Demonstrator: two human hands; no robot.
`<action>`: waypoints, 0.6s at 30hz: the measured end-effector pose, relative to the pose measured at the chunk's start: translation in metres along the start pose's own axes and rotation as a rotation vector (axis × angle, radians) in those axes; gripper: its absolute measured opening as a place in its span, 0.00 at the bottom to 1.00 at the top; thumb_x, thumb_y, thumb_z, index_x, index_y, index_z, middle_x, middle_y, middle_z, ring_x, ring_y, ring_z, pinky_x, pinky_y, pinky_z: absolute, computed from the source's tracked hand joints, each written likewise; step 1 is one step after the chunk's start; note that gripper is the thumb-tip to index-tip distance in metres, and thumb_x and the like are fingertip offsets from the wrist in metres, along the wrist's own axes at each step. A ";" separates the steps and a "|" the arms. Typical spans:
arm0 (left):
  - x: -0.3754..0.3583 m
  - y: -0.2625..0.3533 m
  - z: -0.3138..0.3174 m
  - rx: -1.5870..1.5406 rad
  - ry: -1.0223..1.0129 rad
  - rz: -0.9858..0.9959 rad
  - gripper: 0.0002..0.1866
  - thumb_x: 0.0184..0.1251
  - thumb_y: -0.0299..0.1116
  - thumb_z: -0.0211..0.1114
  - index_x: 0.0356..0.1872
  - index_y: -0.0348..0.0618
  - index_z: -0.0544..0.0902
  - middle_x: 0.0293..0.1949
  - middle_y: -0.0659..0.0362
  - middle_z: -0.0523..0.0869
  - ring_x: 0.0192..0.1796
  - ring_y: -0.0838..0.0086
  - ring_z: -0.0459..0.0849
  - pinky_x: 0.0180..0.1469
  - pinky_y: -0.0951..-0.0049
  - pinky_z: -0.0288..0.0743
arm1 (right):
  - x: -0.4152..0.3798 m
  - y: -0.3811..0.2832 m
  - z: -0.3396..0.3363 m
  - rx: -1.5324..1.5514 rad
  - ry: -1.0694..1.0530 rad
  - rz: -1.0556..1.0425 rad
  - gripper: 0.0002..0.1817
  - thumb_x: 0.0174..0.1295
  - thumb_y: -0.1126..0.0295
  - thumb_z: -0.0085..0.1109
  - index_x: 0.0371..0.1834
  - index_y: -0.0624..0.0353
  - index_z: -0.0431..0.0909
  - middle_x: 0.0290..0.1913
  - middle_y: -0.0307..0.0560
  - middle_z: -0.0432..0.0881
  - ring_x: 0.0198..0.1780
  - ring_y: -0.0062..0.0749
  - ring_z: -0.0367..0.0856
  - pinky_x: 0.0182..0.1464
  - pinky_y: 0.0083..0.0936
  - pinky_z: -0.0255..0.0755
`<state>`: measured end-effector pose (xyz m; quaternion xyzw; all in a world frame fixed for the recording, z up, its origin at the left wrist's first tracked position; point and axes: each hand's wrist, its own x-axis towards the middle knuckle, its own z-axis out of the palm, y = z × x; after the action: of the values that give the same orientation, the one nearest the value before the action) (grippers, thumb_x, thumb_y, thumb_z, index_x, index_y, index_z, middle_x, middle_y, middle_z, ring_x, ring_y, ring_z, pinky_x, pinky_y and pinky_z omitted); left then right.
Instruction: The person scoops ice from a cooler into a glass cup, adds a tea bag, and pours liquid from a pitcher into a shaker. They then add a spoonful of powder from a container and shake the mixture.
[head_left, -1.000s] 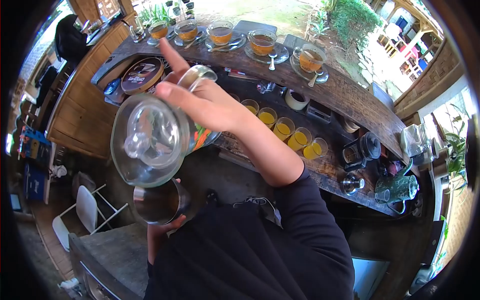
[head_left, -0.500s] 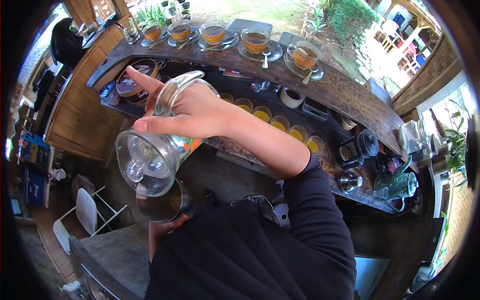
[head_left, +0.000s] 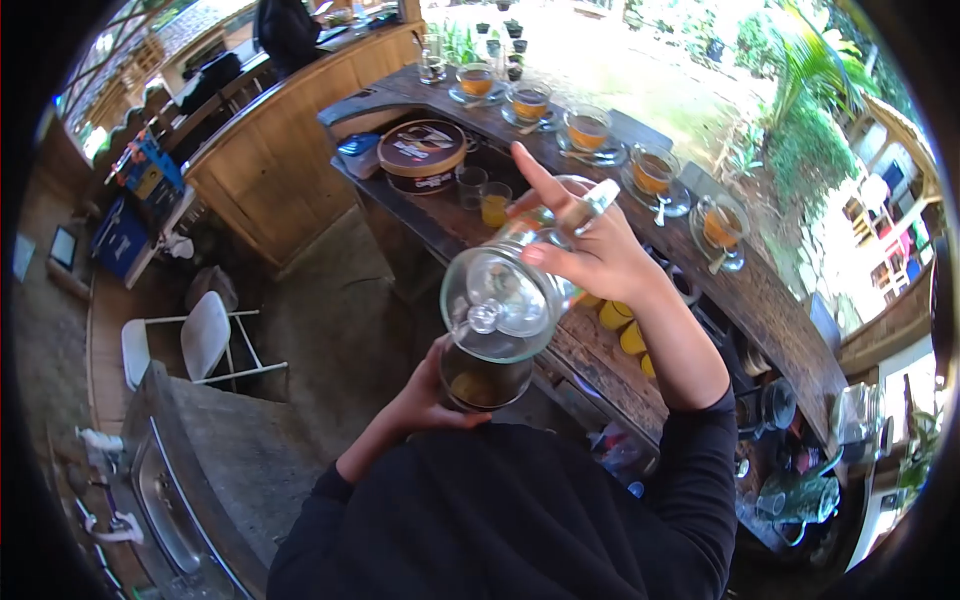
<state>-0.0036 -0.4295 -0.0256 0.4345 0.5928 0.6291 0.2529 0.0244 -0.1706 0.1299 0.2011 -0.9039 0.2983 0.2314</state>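
My right hand is closed around the handle of a clear glass pitcher, index finger pointing outward. The pitcher is tilted toward me, and a clear glass lid with a round knob shows at its mouth. Below that mouth, my left hand grips a dark, shiny cup close to my chest. Something brownish shows in the bottom of the cup. The pitcher's rim overlaps the cup's top edge in this view.
Glass cups of amber drink on saucers with spoons line the raised wooden counter. Lower down stand glasses of yellow liquid, a round brown tub and a green speckled pot. White folding chairs stand left, above a sink.
My view has turned left, so the counter appears farther right. The pitcher and cup now sit nearer the middle of the view, and more of my left hand shows around the cup.
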 end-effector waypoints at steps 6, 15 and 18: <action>0.000 0.002 0.004 -0.053 -0.009 0.018 0.53 0.39 0.32 0.79 0.67 0.42 0.55 0.63 0.55 0.65 0.68 0.70 0.60 0.67 0.68 0.53 | 0.001 -0.006 -0.008 -0.083 -0.053 -0.038 0.46 0.56 0.37 0.48 0.72 0.55 0.51 0.42 0.47 0.81 0.45 0.40 0.75 0.52 0.37 0.64; -0.003 0.004 0.005 -0.043 -0.007 0.058 0.53 0.39 0.33 0.79 0.68 0.42 0.54 0.63 0.56 0.66 0.67 0.70 0.61 0.67 0.67 0.54 | 0.007 -0.028 -0.021 -0.364 -0.184 -0.106 0.48 0.52 0.34 0.50 0.71 0.55 0.55 0.44 0.44 0.81 0.50 0.45 0.74 0.56 0.43 0.61; -0.003 0.001 0.004 -0.064 -0.041 0.063 0.54 0.39 0.33 0.80 0.68 0.42 0.54 0.62 0.56 0.66 0.67 0.70 0.62 0.67 0.67 0.55 | 0.007 -0.031 -0.022 -0.365 -0.186 -0.130 0.49 0.52 0.34 0.50 0.71 0.55 0.55 0.44 0.43 0.81 0.50 0.45 0.74 0.56 0.43 0.61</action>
<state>0.0015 -0.4299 -0.0261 0.4572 0.5533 0.6464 0.2589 0.0416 -0.1811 0.1635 0.2403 -0.9456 0.0942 0.1981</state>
